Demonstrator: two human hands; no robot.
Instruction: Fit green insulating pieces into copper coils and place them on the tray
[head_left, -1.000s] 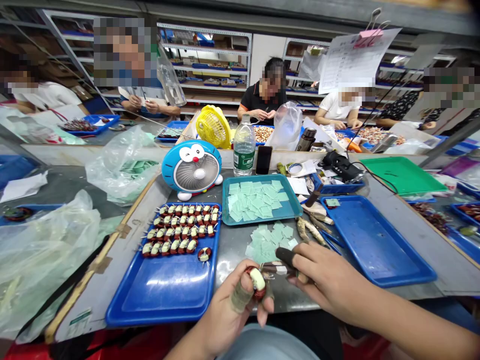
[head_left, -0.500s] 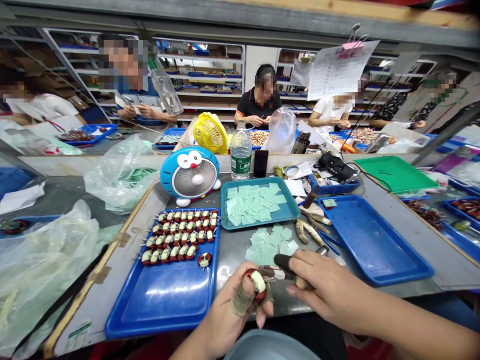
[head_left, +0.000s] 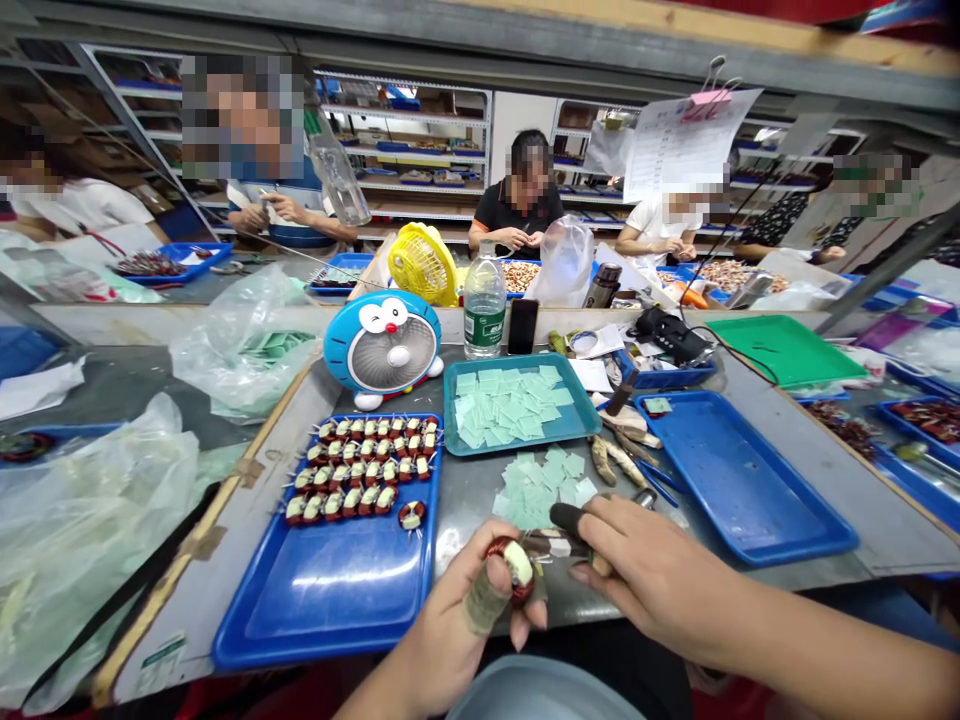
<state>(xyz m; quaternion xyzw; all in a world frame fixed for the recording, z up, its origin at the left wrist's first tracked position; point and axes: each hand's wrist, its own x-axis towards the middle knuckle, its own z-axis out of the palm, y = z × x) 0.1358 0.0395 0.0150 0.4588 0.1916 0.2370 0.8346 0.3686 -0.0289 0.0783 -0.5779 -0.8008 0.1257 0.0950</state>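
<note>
My left hand (head_left: 457,610), its thumb wrapped in greenish tape, grips a ring-shaped coil (head_left: 513,567) wound with red-brown wire and bearing a pale block. My right hand (head_left: 637,560) is closed around a narrow hand tool (head_left: 551,543) that points left toward the coil; its exact kind is hard to make out. A dark cover sits over the right index fingertip. Just beyond the hands lies a loose pile of pale green squares (head_left: 544,488). Left of them, a blue tray (head_left: 322,590) carries rows of similar coils (head_left: 364,470), with one coil (head_left: 411,516) apart from the rows.
A teal tray (head_left: 585,425) of green squares stands behind the pile. Pliers (head_left: 615,455) lie beside a second blue tray (head_left: 757,480) on the right. A blue cartoon fan (head_left: 386,350), water bottle (head_left: 484,305) and phone (head_left: 523,327) line the back. Co-workers sit opposite.
Both hands keep their grip on the coil and the tool, with barely any movement. The whole view has shifted very slightly.
</note>
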